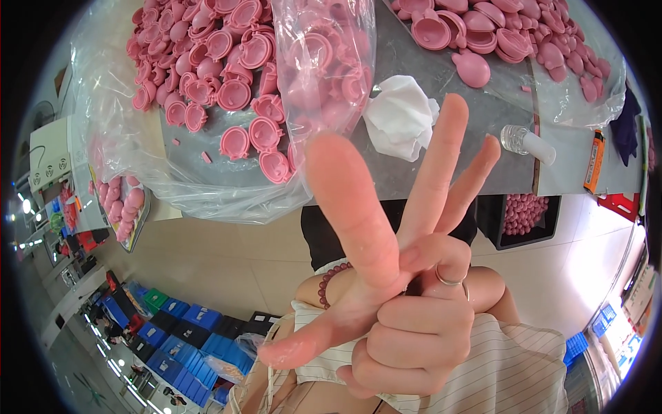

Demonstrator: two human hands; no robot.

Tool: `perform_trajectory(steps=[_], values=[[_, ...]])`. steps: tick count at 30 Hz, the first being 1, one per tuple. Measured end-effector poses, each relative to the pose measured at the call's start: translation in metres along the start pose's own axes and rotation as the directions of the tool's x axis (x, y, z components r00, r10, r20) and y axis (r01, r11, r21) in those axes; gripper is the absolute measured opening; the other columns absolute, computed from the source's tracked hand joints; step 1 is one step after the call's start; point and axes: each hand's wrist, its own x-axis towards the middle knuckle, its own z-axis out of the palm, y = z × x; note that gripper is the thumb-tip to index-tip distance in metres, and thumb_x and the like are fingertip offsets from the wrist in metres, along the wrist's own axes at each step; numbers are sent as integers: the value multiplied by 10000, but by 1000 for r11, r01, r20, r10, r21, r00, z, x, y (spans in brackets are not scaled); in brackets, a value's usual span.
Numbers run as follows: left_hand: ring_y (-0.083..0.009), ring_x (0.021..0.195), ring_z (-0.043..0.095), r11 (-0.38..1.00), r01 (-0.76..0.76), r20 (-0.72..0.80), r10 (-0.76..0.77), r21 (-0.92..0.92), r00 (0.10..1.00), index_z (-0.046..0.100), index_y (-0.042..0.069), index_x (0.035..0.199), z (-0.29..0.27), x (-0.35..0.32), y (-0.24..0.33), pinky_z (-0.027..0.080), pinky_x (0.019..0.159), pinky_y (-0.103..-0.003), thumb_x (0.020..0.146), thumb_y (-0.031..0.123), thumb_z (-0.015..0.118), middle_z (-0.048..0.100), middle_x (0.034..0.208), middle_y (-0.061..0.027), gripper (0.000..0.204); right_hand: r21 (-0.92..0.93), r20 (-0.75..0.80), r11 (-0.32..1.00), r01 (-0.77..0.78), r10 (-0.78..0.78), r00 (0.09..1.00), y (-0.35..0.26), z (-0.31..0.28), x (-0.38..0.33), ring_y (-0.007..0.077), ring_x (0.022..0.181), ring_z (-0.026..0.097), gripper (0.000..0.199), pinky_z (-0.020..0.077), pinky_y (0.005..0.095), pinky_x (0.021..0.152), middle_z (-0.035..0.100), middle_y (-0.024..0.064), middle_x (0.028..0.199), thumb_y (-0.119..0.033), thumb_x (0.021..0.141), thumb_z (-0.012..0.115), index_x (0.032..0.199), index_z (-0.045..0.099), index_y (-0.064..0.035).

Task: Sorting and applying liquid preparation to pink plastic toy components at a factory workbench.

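Close to the camera, my left hand (358,269) is raised with its fingers stretched apart. A beaded bracelet (332,284) sits at the wrist on that side. My right hand (420,338), with a ring, is curled up against the left hand; whatever its fingers close around is hidden. Beyond the fingertips, a crumpled white cloth or tissue (400,116) lies on the grey table (483,162). Pink round lidded cases (234,93), many open, are heaped at the far left on clear plastic. Further pink cases (483,31) are piled at the far right.
A small clear bottle with a white part (527,143) and an orange tool (594,161) lie on the right. Below the table edge stands a black bin (527,241) holding pink pieces. Clear plastic sheeting (227,200) overhangs the edge. Blue crates (183,359) stand on the floor at left.
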Motion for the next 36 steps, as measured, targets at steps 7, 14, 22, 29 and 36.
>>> perform_trajectory(steps=[7,14,22,29,36], values=[[-28,509,181,996,-44,-11,45,77,999,-99,401,1339,3,0,-3,213,436,-103,614,207,755,-172,1358,276,1137,-48,31,999,-18,19,999,-4,0,-4,123,403,115,307,221,300,545,84,-31,467,-192,403,544,432,241,-151],[-15,518,189,984,-90,-15,94,156,995,-107,386,1342,6,0,-4,213,451,-94,596,267,776,-196,1373,245,1162,-8,-4,999,-32,32,999,-4,1,-2,134,429,164,469,194,283,509,122,-20,488,38,633,644,436,240,-96],[-3,527,196,963,-128,-19,136,238,990,-113,370,1346,14,-1,-10,212,466,-85,580,318,795,-218,1386,219,1189,-33,-12,997,-73,73,997,-6,-2,1,141,425,197,304,285,281,528,145,-6,485,38,537,533,451,271,-90],[11,537,193,938,-128,-62,156,322,986,-105,351,1353,14,-1,-7,211,482,-79,570,314,799,-218,1386,215,1196,23,-30,997,-78,78,996,-7,0,-9,143,420,214,232,330,285,548,175,-2,487,-99,520,514,464,289,-90],[25,548,191,907,-117,-100,171,405,980,-97,331,1359,15,-2,-6,210,499,-73,561,310,804,-219,1387,211,1204,-50,-54,994,-99,97,994,-8,0,-5,136,415,205,268,319,273,541,171,-8,469,-21,577,491,451,269,-103]])
